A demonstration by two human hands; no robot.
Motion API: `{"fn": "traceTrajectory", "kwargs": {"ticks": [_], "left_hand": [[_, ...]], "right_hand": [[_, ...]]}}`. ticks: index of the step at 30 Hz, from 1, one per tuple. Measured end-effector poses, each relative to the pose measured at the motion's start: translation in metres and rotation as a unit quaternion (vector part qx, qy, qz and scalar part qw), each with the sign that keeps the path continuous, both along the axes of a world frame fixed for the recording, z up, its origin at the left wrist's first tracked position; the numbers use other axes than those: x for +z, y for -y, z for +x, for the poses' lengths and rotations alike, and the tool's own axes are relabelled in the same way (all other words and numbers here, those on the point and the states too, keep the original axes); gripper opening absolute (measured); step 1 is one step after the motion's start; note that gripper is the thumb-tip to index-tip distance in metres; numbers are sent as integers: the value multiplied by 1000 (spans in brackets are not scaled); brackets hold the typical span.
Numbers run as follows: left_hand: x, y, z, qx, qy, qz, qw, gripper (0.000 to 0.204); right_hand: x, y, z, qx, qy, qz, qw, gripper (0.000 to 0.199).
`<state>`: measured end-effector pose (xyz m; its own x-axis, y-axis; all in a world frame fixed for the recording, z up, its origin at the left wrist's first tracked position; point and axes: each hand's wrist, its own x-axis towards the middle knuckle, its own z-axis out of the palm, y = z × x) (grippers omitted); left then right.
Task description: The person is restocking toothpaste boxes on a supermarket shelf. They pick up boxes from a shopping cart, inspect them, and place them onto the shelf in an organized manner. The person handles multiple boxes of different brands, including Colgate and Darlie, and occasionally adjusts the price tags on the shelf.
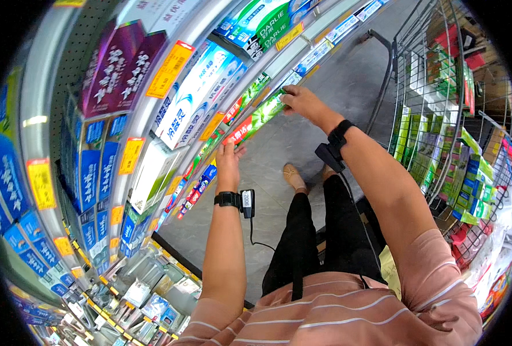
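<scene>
Shelf: the stocked shelf (39, 132) takes up the left side, its pale front edges sweeping up to the upper right; the hands work right along one of these edges.
Floor: grey tile (302, 141) forms a strip between the shelf and the cart, giving the arms and legs their room.
Cart: a wire cart (462, 81) bounds the strip on the right, well apart from the hands, with many green boxes (426, 144) in it.
Legs: two black-clad legs (296, 236) stand on the tile, a tan shoe (293, 176) showing.
Right hand: fingers of the right hand (302, 102) pinch the upper end of a long box.
Left hand: fingertips of the left hand (230, 154) are at its lower end (whether they close on it, I cannot tell).
Long box: the red-and-green long box (260, 120) slants between both hands, just outside the shelf edge, beside a similar box (247, 98).
Tags: yellow tags (170, 69) line the shelf edges.
</scene>
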<state>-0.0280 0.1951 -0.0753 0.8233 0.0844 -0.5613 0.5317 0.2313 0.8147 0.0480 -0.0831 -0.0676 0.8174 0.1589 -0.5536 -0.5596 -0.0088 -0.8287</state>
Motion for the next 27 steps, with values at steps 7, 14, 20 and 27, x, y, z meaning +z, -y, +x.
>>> {"fn": "traceTrajectory", "kwargs": {"ticks": [7, 14, 20, 27], "left_hand": [[-38, 5, 42, 44, 6, 50, 998, 46], [-51, 2, 52, 74, -22, 66, 995, 49], [-54, 3, 62, 71, -4, 69, 995, 42], [-60, 1, 68, 99, -16, 55, 993, 31]], "right_hand": [[-67, -12, 33, -7, 107, -59, 992, 37], [-90, -25, 38, -50, 142, -63, 986, 44], [-83, -32, 49, -44, 118, -55, 991, 53], [-69, -40, 57, -16, 140, -101, 985, 59]]}}
